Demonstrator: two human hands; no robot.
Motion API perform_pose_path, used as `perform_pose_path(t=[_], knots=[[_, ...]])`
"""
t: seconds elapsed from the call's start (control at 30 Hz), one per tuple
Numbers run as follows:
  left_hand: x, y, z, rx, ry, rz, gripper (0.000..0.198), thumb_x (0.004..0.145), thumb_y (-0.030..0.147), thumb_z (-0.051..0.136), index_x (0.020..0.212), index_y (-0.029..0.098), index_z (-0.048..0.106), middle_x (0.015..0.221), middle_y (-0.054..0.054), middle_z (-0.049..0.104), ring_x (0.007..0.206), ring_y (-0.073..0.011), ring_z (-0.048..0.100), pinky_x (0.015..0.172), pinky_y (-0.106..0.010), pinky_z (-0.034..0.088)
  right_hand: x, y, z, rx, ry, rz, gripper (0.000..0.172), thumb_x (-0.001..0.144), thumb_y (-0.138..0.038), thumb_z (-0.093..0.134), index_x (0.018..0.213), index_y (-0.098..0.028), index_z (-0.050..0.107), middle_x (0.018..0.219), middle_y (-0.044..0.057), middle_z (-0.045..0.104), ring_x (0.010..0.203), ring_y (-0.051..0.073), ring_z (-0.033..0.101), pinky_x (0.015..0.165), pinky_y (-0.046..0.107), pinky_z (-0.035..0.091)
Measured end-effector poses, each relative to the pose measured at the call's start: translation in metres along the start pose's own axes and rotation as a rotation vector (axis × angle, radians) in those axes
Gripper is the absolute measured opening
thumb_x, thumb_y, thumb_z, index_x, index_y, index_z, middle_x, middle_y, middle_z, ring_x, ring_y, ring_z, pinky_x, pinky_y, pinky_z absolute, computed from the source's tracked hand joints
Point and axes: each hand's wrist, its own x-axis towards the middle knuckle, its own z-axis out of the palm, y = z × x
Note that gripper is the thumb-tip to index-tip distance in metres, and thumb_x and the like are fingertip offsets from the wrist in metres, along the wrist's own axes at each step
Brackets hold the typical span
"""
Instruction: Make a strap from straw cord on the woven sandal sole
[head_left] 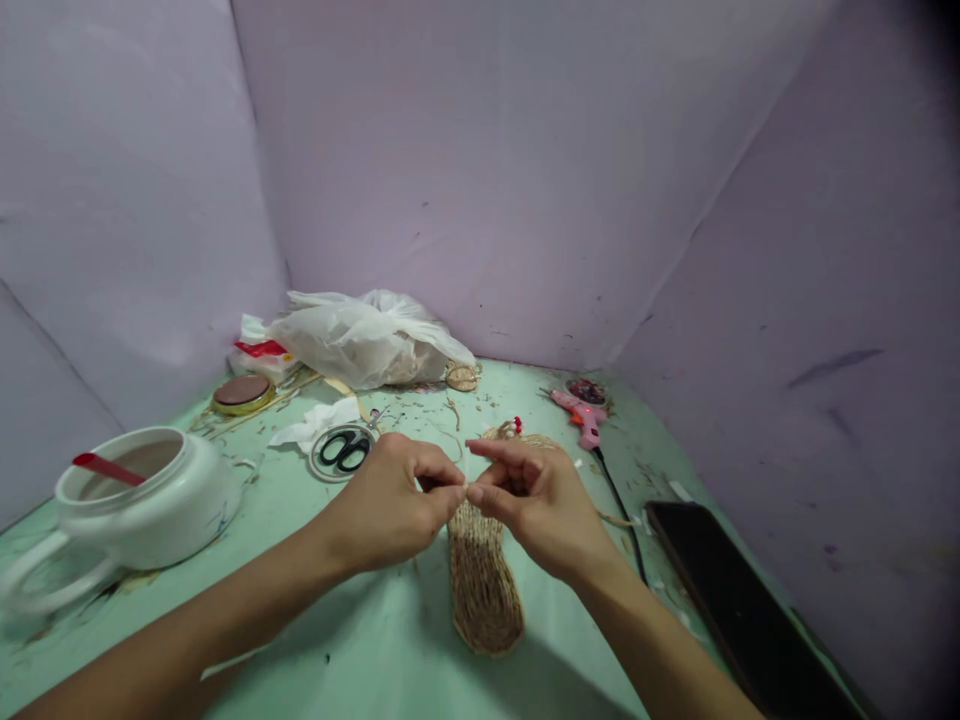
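My left hand (397,500) and my right hand (536,500) meet tip to tip in the middle of the view. Both are closed in a pinch, with a small pale bit between the fingertips, too small to name. The right index finger points outward, above its thumb. Just beneath the fingers lies a sole-shaped piece of coiled jute twine (486,600), its near end rounded and its far part hidden by my hands. Beyond the right fingers shows a small red-and-white decoration (514,427). A strand of twine (616,519) emerges beside my right wrist.
Left stands a white mug (187,505) with a red stick (109,468). Black-handled scissors (346,450) rest on a round clear object. Behind are a plastic bag (367,340) and a round tin (242,394). Right lie a pink glue gun (583,415) with its cord and a dark phone (739,610).
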Motion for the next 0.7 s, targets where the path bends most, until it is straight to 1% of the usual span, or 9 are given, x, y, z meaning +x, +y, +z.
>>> perform_pose_path(t=[0.07,0.13,0.23,0.33,0.47,0.57,0.63,0.7], knots=[[0.000,-0.001,0.001,0.018,0.021,0.028,0.018,0.069,0.018,0.048,0.055,0.013,0.059,0.054,0.001,0.054,0.053,-0.0089,0.046,0.053,-0.020,0.036,0.000,0.000,0.001,0.049,-0.019,0.030,0.021,0.056,-0.018,0.067,0.076,-0.013,0.065,0.048,-0.005,0.055,0.043,0.007,0.045,0.045,0.022,0.036],[0.001,-0.003,0.000,0.036,0.048,0.042,0.017,0.069,0.017,0.049,0.057,0.013,0.060,0.054,0.001,0.055,0.054,-0.0090,0.047,0.053,-0.020,0.036,0.000,-0.001,0.001,0.085,-0.046,0.034,0.012,0.056,-0.020,0.067,0.066,-0.015,0.063,0.049,-0.004,0.055,0.044,0.007,0.046,0.046,0.022,0.038],[0.002,-0.005,-0.001,0.058,0.080,0.012,0.018,0.069,0.020,0.049,0.058,0.013,0.061,0.053,0.001,0.054,0.053,-0.0094,0.046,0.052,-0.020,0.035,0.000,-0.003,0.000,0.069,-0.065,-0.011,0.012,0.058,-0.023,0.068,0.066,-0.015,0.062,0.053,-0.003,0.055,0.049,0.008,0.048,0.048,0.021,0.039],[0.003,-0.005,-0.002,0.065,0.078,-0.016,0.020,0.070,0.023,0.049,0.058,0.013,0.061,0.051,0.001,0.052,0.052,-0.0094,0.044,0.049,-0.020,0.034,0.000,-0.002,-0.001,-0.012,-0.023,-0.097,0.017,0.061,-0.028,0.068,0.071,-0.016,0.061,0.059,-0.002,0.055,0.051,0.008,0.047,0.045,0.020,0.036],[0.003,-0.003,0.000,0.050,0.073,-0.064,0.020,0.069,0.023,0.048,0.056,0.014,0.061,0.049,0.002,0.050,0.050,-0.0090,0.042,0.048,-0.020,0.033,0.000,0.005,0.002,-0.044,0.004,-0.266,0.011,0.069,-0.027,0.061,0.065,-0.017,0.059,0.065,0.000,0.056,0.055,0.010,0.049,0.047,0.021,0.038],[0.004,-0.001,0.001,0.028,0.131,-0.111,0.020,0.068,0.024,0.049,0.055,0.014,0.060,0.049,0.002,0.051,0.050,-0.0094,0.044,0.048,-0.020,0.034,-0.001,0.008,0.004,-0.100,0.055,-0.401,0.008,0.072,-0.021,0.059,0.065,-0.018,0.060,0.067,0.001,0.058,0.059,0.011,0.053,0.051,0.023,0.042],[0.004,-0.001,0.001,0.009,0.187,-0.138,0.019,0.066,0.023,0.049,0.053,0.014,0.060,0.048,0.002,0.052,0.049,-0.0093,0.044,0.048,-0.020,0.034,-0.001,0.010,0.004,-0.196,0.095,-0.547,0.008,0.072,-0.016,0.058,0.066,-0.018,0.062,0.068,0.002,0.060,0.062,0.012,0.056,0.054,0.024,0.045],[0.005,-0.001,0.001,-0.029,0.226,-0.173,0.017,0.064,0.022,0.050,0.052,0.014,0.059,0.046,0.002,0.051,0.047,-0.0088,0.043,0.046,-0.020,0.033,-0.001,0.014,0.004,-0.348,0.130,-0.763,0.012,0.073,-0.010,0.057,0.069,-0.019,0.064,0.070,0.003,0.062,0.065,0.013,0.058,0.057,0.025,0.047]])
